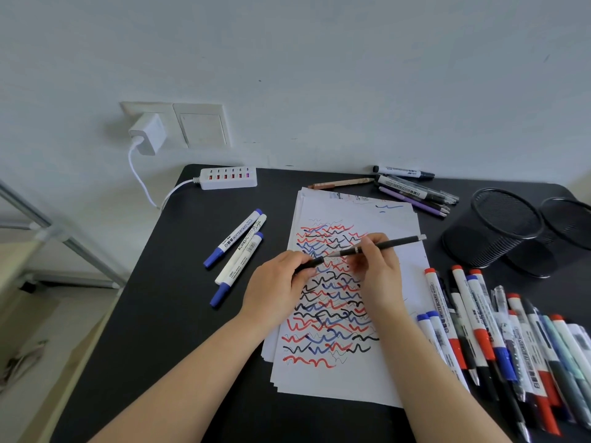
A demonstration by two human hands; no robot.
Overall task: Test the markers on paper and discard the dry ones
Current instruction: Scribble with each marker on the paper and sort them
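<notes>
Two hands | right hand (377, 270) grips slim black pen (387, 245) | left hand (281, 282) pinches cap (309, 264)

Black pen (383, 245) and cap (308, 264) in hands, over scribbled paper (348, 375)

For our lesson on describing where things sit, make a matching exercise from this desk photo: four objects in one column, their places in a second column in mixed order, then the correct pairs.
Objects
1. black pen
2. pen cap
3. USB charging hub
4. mesh pen holders

Places
A. far right of the desk, lying on their sides
B. held in the right hand over the scribbled paper
C. back edge of the desk, near the wall socket
D. pinched in the left hand

Pairs: 1-B, 2-D, 3-C, 4-A
</notes>
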